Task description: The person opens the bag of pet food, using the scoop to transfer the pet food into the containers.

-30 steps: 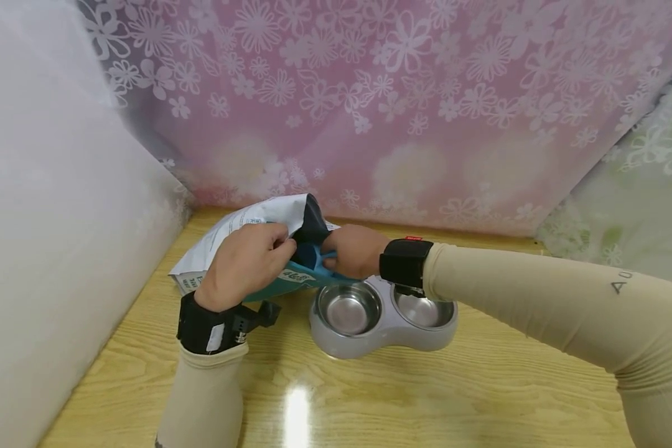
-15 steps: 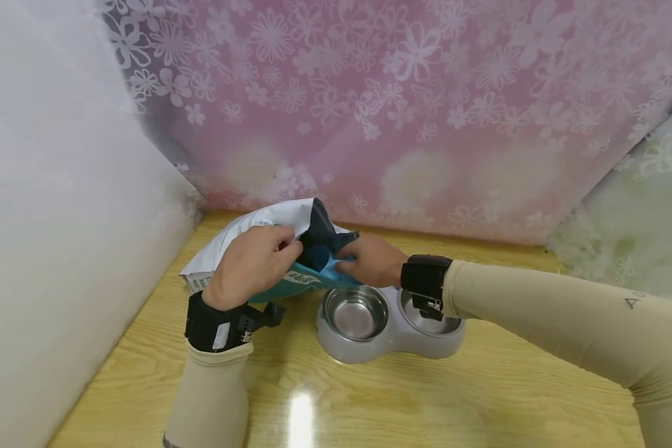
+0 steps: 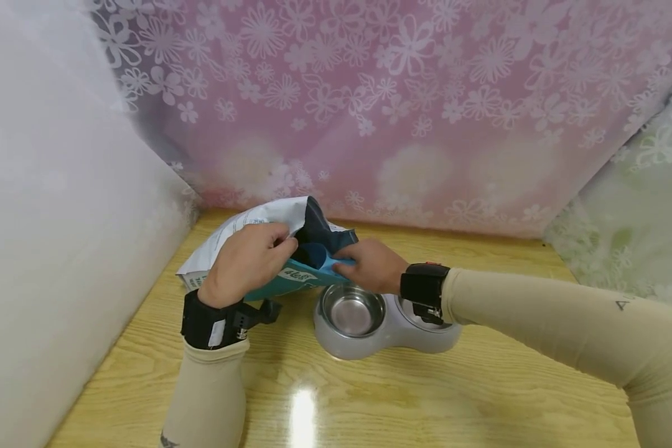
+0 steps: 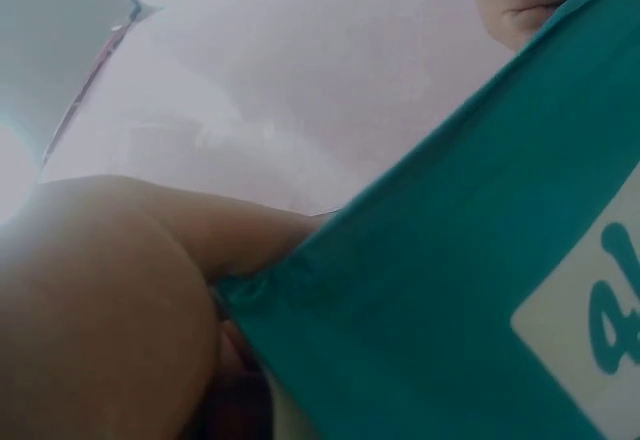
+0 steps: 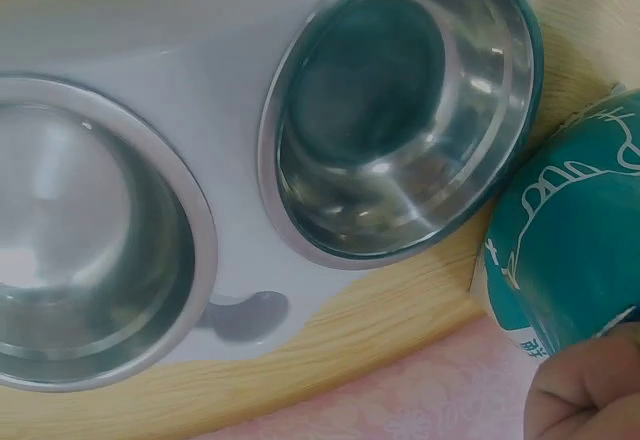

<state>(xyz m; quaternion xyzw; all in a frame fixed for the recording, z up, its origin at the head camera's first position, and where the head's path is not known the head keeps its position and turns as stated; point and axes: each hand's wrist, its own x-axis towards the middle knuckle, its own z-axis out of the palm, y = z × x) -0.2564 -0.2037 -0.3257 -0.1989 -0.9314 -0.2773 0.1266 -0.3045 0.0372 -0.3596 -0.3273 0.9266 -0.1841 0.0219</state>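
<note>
Wood-grain table (image 3: 425,398), pink flowered backdrop (image 3: 369,124), perhaps cloth

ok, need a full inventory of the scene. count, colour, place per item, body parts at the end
Printed bag: 1, white and teal, back left of the table, mouth open to the right
Scoop: 1, blue, partly hidden in the bag's mouth
Double-bowl stand: 1, grey, on the table, right of the bag
Steel bowls: 2, silver, side by side in the stand
Table: 1, yellowish wood grain, under everything
Floral backdrop: 1, pink with white flowers, behind the table
Side walls: 2, white on the left, pale green floral on the right
Wrist straps: 2, black, one per wrist
Sleeves: 2, beige, one per forearm
Left hand: 1, bare, gripping the bag's edge
Right hand: 1, bare, gripping the scoop
</note>
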